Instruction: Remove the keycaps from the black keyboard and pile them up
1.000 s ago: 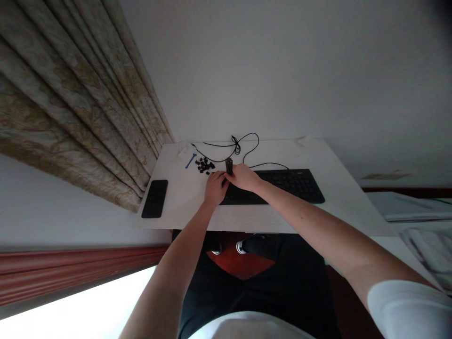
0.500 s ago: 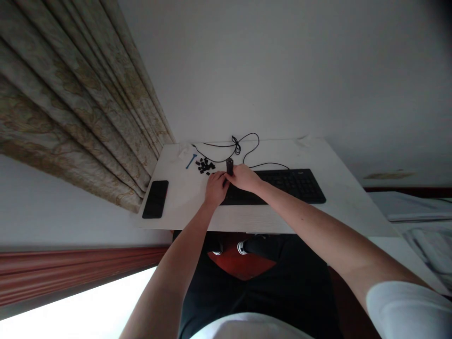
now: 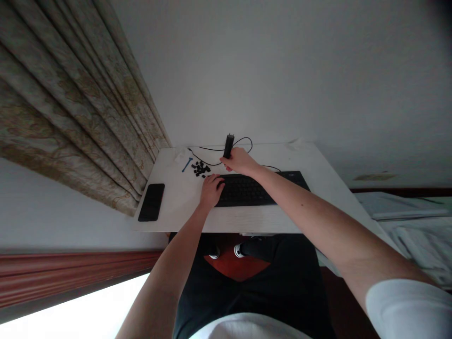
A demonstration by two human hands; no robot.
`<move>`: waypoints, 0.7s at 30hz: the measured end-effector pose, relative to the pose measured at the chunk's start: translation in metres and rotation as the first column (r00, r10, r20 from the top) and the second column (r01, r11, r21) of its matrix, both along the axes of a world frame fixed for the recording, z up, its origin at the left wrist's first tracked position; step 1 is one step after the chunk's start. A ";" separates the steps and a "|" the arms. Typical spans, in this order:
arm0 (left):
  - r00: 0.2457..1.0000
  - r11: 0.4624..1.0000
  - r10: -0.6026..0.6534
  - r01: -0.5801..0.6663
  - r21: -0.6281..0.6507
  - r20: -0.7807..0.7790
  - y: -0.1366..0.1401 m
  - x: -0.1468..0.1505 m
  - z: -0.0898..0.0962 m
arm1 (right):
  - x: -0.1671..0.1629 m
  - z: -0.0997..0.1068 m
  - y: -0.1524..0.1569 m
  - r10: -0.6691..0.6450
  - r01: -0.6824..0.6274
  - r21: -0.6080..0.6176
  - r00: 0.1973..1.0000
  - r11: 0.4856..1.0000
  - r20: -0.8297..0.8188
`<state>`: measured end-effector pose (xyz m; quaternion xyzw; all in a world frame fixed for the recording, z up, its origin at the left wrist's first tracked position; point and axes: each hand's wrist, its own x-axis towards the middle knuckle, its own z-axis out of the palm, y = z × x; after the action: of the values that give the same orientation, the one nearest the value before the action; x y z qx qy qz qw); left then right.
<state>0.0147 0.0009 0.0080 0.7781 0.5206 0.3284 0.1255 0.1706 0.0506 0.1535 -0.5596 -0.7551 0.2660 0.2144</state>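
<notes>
A black keyboard (image 3: 243,189) lies along the front of the white table. My left hand (image 3: 211,189) grips its left end, fingers bent over the keys near the back corner. Raised above the keyboard's back edge, my right hand (image 3: 240,160) is closed around a black stick-shaped tool (image 3: 229,145) that stands nearly upright. The tool's lower end is hidden by the hand, so its exact kind cannot be made out. Several loose black keycaps (image 3: 200,168) lie in a heap just behind my left hand.
A blue double-ended tool (image 3: 187,165) lies left of the keycaps. The phone (image 3: 151,202) is at the table's left edge. Behind my right hand, a black cable (image 3: 208,163) loops toward the wall. A curtain (image 3: 88,94) hangs at the left.
My right hand has lifted the black tool up and away from the keyboard, parting from my left hand. The left hand stays at the keyboard's left end. The view has shifted slightly.
</notes>
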 end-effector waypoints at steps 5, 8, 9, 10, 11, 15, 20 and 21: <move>0.999 1.000 0.013 -0.013 -0.010 0.041 0.001 -0.001 -0.002 | 0.011 -0.044 -0.022 -0.088 0.088 -0.046 0.996 0.995 -0.001; 0.999 1.000 0.014 -0.013 -0.024 0.033 0.001 -0.001 -0.002 | 0.009 -0.059 -0.029 -0.117 0.115 -0.099 0.993 0.988 -0.021; 0.999 1.000 0.011 -0.010 -0.025 0.030 0.001 -0.001 -0.002 | 0.008 -0.061 -0.029 -0.115 0.113 -0.103 0.993 0.988 -0.014; 1.000 1.000 0.009 -0.008 -0.024 0.029 0.001 -0.001 -0.002 | 0.007 -0.062 -0.030 -0.113 0.113 -0.098 0.994 0.989 -0.003; 1.000 1.000 0.006 -0.006 -0.020 0.030 0.001 -0.001 -0.002 | 0.006 -0.062 -0.030 -0.114 0.115 -0.088 0.993 0.989 0.014; 0.999 1.000 0.011 -0.011 -0.013 0.032 0.001 -0.001 -0.002 | 0.002 -0.060 -0.027 -0.131 0.135 -0.072 0.990 0.988 0.054; 1.000 0.999 0.024 -0.023 -0.024 0.008 0.001 -0.001 -0.004 | -0.004 -0.060 -0.025 -0.121 0.128 -0.067 0.988 0.990 0.099; 1.000 0.999 0.025 -0.025 -0.023 0.006 0.002 -0.001 -0.004 | -0.006 -0.061 -0.025 -0.116 0.123 -0.049 0.985 0.991 0.125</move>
<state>0.0139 0.0026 0.0037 0.7691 0.5334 0.3265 0.1319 0.1645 0.0258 0.0928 -0.6250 -0.7239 0.2393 0.1677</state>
